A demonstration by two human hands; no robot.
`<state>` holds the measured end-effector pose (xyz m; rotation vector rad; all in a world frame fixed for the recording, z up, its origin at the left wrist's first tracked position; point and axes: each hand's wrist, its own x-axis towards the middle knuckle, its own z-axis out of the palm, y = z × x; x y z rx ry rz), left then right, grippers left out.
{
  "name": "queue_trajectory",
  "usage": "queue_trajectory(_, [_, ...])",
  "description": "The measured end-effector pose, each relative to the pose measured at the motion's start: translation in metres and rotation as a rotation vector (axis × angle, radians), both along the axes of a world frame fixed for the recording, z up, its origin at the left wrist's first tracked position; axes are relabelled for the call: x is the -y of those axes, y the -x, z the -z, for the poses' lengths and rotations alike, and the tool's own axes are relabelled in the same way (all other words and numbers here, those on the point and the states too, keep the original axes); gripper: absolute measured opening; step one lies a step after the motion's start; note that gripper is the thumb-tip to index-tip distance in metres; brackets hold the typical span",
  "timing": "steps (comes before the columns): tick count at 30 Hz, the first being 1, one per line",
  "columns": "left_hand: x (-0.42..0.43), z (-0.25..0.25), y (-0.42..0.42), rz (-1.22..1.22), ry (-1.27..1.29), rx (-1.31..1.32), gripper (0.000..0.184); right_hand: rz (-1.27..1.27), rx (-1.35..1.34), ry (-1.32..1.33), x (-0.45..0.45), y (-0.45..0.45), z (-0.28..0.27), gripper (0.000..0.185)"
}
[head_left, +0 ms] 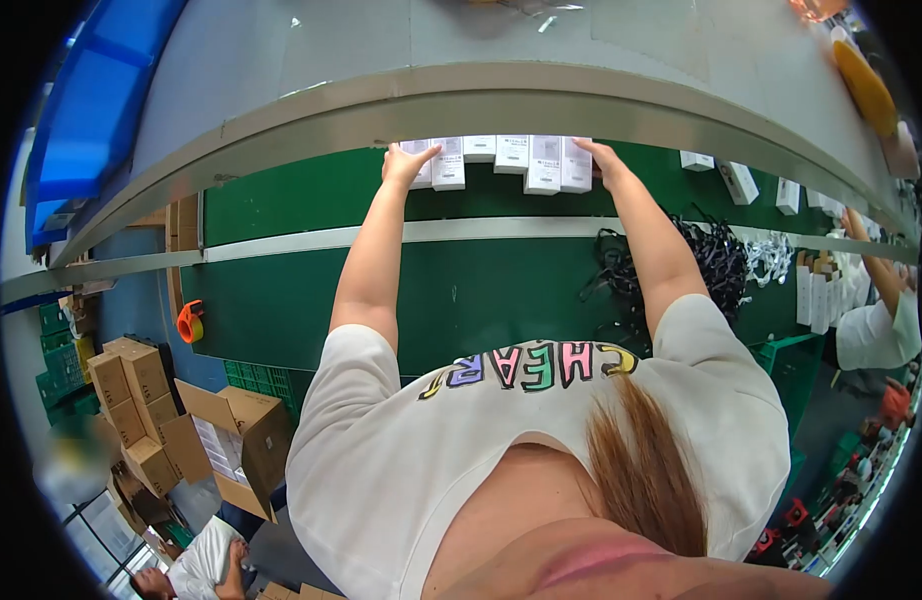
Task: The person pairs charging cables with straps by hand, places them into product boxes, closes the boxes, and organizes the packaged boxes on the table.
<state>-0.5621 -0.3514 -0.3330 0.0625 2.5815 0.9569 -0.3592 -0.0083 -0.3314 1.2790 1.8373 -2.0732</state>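
A row of small white boxes (543,164) with printed labels stands on the green work surface (461,290), partly hidden under the shelf edge. At the row's left end is my left hand (406,163), its thumb and fingers apart against the outermost box. My right hand (603,163) touches the box at the right end, with its fingers partly hidden by the shelf. The row lies between both hands, and some boxes stick out nearer to me than others.
Black cords (716,265) and white cords (770,257) lie right. An orange tape dispenser (190,322) sits at the left edge. An open carton (256,420) stands lower left, near a seated person (206,565). A co-worker's arm (878,265) is far right. A shelf beam (501,85) crosses above.
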Motion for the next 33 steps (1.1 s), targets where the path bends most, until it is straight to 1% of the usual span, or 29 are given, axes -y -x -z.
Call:
queue_trajectory(2, [0.001,-0.007,-0.001,0.004,0.004,0.014,0.106,0.075,-0.051,0.173,0.000,-0.010,0.006,0.053])
queue_trajectory(3, [0.000,-0.011,-0.003,0.014,0.013,0.034,0.104,0.060,-0.058,0.170,0.007,-0.011,0.002,0.053])
queue_trajectory(5, [-0.002,-0.014,-0.008,0.037,0.035,0.085,0.101,0.113,-0.132,0.377,0.029,-0.013,-0.020,0.051])
queue_trajectory(7, [0.000,-0.005,-0.014,-0.030,0.061,-0.013,0.096,0.126,-0.058,0.504,0.030,-0.027,-0.029,0.055])
queue_trajectory(8, [0.005,0.002,-0.019,-0.024,0.077,-0.014,0.096,0.132,-0.060,0.520,0.031,-0.036,-0.022,0.055])
queue_trajectory(10, [0.016,0.005,-0.015,0.001,-0.108,-0.017,0.093,0.064,-0.123,0.584,0.037,-0.040,-0.014,0.060])
queue_trajectory(11, [0.021,0.015,-0.010,-0.027,-0.133,-0.045,0.093,0.071,-0.176,0.573,0.039,-0.025,-0.030,0.060])
queue_trajectory(12, [0.026,0.029,-0.011,-0.065,-0.159,-0.048,0.093,0.035,-0.230,0.477,0.043,-0.022,-0.044,0.060])
queue_trajectory(13, [0.024,0.022,-0.012,-0.060,-0.162,-0.046,0.093,-0.003,-0.256,0.389,0.055,-0.029,-0.059,0.060])
queue_trajectory(15, [0.029,-0.001,-0.027,-0.133,-0.194,-0.010,0.092,-0.089,-0.280,0.229,0.076,-0.049,-0.080,0.060])
queue_trajectory(17, [0.030,-0.015,-0.040,-0.142,-0.220,-0.036,0.091,-0.150,-0.354,0.168,0.077,-0.053,-0.083,0.058])
queue_trajectory(18, [0.030,-0.015,-0.044,-0.118,-0.113,-0.108,0.091,-0.151,-0.331,0.182,0.078,-0.051,-0.076,0.058])
queue_trajectory(20, [0.033,0.009,-0.034,-0.022,0.063,-0.029,0.092,-0.088,-0.172,0.293,0.080,-0.053,-0.062,0.058])
queue_trajectory(21, [0.028,0.001,-0.030,0.012,0.073,-0.006,0.093,-0.091,-0.164,0.280,0.075,-0.059,-0.057,0.058])
queue_trajectory(25, [0.020,-0.008,-0.047,0.053,0.093,0.030,0.093,0.209,-0.025,0.400,0.068,-0.064,-0.021,0.056])
queue_trajectory(27, [0.019,-0.011,-0.050,0.034,0.071,0.009,0.093,0.207,-0.061,0.416,0.069,-0.070,-0.018,0.055])
queue_trajectory(31, [0.020,-0.003,-0.078,0.023,0.036,0.003,0.094,0.260,-0.120,0.490,0.081,-0.103,-0.003,0.052])
queue_trajectory(33, [0.008,-0.003,-0.078,0.128,0.274,-0.416,0.092,0.271,-0.137,0.466,0.078,-0.102,0.003,0.051])
